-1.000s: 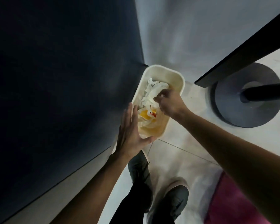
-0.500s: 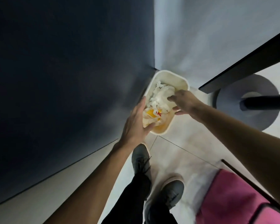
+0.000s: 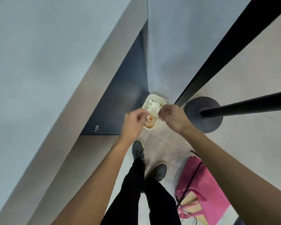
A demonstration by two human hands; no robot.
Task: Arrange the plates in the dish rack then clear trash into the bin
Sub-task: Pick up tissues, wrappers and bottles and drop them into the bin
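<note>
Trash (image 3: pixel 153 107) lies in the bin (image 3: pixel 157 96), which stands on the tiled floor (image 3: pixel 169 143) in the corner ahead of your feet.

Nearest to you, your black trousers (image 3: pixel 136 192) run down to two dark shoes, the left shoe (image 3: pixel 137 147) ahead of the right shoe (image 3: pixel 160 172). Just beside your right leg a pink bag (image 3: pixel 201 184) sits on the floor with a thin black strap across it.

Both your bare forearms reach forward above the shoes. Your left hand (image 3: pixel 134 121) shows over the bin's left rim, fingers curled and thumb tip drawn against the forefinger. You cannot tell from here whether a scrap is pinched between them. Your right hand (image 3: pixel 173 118) shows over the bin's right rim with its back toward the camera and its fingers curled under. Whether the palm holds anything is hidden. The two hands are apart, and the bin's opening shows between them.

Inside the bin you see crumpled white paper toward the far end and a yellow and red scrap (image 3: pixel 150 118) toward the near end. Left of the bin stands a dark cabinet panel (image 3: pixel 120 103) with a small round metal fitting (image 3: pixel 96 127) low on it. Right of the bin a round dark stand base (image 3: pixel 204 125) rests on the floor, its black pole (image 3: pixel 250 104) running off to the right edge. Behind the bin rises a pale grey wall (image 3: pixel 177 54).
</note>
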